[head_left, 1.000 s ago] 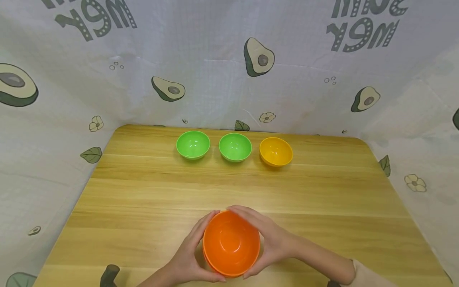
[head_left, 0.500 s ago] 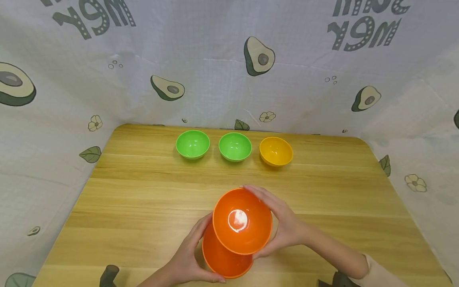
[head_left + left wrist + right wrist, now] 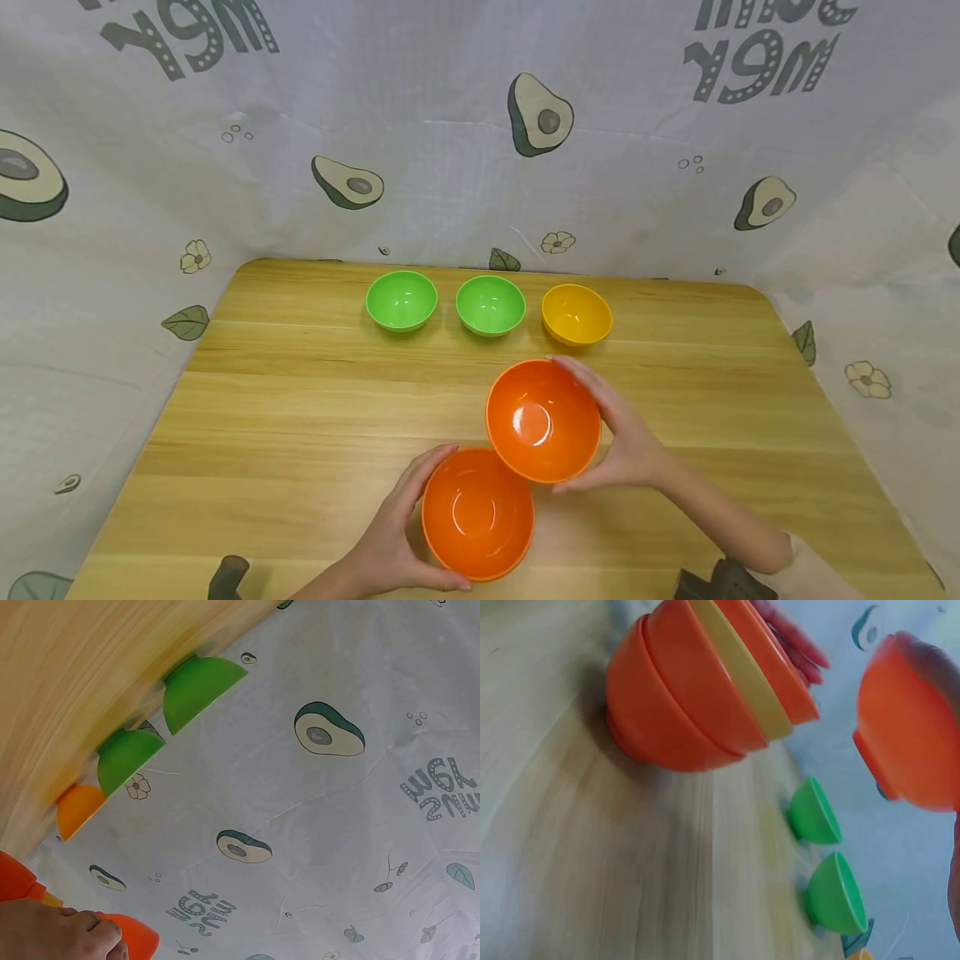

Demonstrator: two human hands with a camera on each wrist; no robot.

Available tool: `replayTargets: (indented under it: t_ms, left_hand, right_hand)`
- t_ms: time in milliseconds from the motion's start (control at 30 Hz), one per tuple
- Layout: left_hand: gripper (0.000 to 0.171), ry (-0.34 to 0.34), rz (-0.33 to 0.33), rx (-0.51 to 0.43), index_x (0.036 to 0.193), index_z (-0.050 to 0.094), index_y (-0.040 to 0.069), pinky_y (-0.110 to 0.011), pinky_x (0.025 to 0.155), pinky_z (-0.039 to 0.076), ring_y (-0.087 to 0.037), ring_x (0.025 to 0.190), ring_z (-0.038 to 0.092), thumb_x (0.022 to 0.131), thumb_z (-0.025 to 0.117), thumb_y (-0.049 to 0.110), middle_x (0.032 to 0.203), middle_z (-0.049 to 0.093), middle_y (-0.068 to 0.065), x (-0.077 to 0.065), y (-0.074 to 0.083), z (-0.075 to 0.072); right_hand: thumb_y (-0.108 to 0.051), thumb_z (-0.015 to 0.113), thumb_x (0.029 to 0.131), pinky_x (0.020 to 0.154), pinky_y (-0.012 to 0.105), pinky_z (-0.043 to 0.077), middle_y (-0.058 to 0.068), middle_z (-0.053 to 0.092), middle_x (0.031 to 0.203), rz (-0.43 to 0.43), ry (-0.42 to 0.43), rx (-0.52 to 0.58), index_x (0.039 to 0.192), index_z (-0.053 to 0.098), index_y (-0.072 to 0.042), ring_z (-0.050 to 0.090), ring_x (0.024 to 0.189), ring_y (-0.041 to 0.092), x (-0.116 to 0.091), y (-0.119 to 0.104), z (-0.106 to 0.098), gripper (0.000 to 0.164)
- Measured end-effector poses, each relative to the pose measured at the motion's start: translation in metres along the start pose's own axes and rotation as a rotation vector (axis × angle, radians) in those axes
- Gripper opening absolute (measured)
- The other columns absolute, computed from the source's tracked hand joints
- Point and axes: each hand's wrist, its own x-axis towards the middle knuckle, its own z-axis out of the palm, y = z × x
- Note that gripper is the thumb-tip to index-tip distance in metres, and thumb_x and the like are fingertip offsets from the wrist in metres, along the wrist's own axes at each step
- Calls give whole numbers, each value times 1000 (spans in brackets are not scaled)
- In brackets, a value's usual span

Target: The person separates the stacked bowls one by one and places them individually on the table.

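My right hand (image 3: 630,442) grips a single orange bowl (image 3: 542,421) by its right side, lifted and tilted a little. In the right wrist view this bowl's (image 3: 907,727) foot hangs free in the air. A stack of nested bowls (image 3: 478,517) stands on the table at the front, with orange bowls and one yellow bowl (image 3: 742,667) among them. My left hand (image 3: 390,542) curls round the stack's left side, thumb at the near edge and fingers at the far edge. In the head view the lifted bowl overlaps the stack's upper right rim.
At the back of the wooden table (image 3: 300,417) stand a left green bowl (image 3: 402,302), a second green bowl (image 3: 491,307) and a yellow-orange bowl (image 3: 577,316) in a row. Behind them hangs a white cloth (image 3: 450,183) printed with avocados. Dark objects (image 3: 227,577) show at the front edge.
My right hand has lifted the top orange bowl off the stack and moved it away and to the right. The left hand has stayed on the stack; the back row is unchanged.
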Motion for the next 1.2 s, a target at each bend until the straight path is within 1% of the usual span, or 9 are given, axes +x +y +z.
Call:
replayTargets:
  t_ms: [133,233,400,533,600,700,867,1033,1200]
  left_hand:
    - [111,8,7,-1,139,24,-3,-35,101,40,-24,128,36,55,87,31,143,29,-15,0,-1,0]
    - [109,15,16,2,138,25,-4,-35,101,40,-24,128,35,55,87,30,143,30,-15,1,1,0]
    - [105,22,24,1,135,29,-8,-36,99,42,-24,128,36,55,88,25,141,32,-17,7,16,-3]
    - [102,21,22,-1,134,30,-10,-37,98,43,-24,127,37,55,87,21,140,33,-17,10,25,-5]
    - [103,22,19,-1,134,30,-9,-38,98,42,-24,127,37,55,87,21,140,32,-17,9,23,-4]
    - [105,24,21,0,135,29,-8,-37,100,41,-24,128,36,54,88,24,141,31,-17,5,13,-1]
    - [109,28,26,-2,136,27,-8,-36,101,40,-24,128,35,53,88,29,143,29,-17,-1,-1,2]
    - [109,25,12,-14,137,27,-6,-36,102,39,-25,128,35,54,87,29,143,29,-16,-2,-3,3]
    - [109,22,20,-18,137,26,-6,-36,102,39,-26,128,35,54,87,29,143,29,-16,-1,-2,3]
  right_hand:
    - [-21,91,48,101,17,36,32,35,132,6,41,24,131,29,17,38,126,14,3,-5,-7,111]
    - [-15,91,45,101,16,35,31,35,133,23,73,30,132,29,17,38,126,13,1,2,-12,111]
    - [1,89,38,99,16,38,29,36,134,46,123,51,132,28,17,40,123,14,-5,14,-20,113]
    - [14,84,34,96,16,41,29,36,134,58,162,70,132,28,18,42,121,16,-10,27,-28,113]
    - [19,81,32,95,16,41,27,36,135,68,186,76,132,27,17,42,121,16,-15,36,-33,113]
    - [25,78,31,95,15,42,24,38,136,90,229,72,133,28,16,43,120,16,-22,49,-41,114]
    - [25,77,37,92,13,43,12,41,137,163,277,65,137,28,10,43,119,13,-31,64,-53,112]
    - [24,76,45,89,11,43,6,41,136,218,313,57,137,28,8,44,118,10,-37,71,-64,106]
    - [26,73,47,86,8,44,2,43,135,299,375,16,137,30,5,45,114,7,-43,76,-76,102]
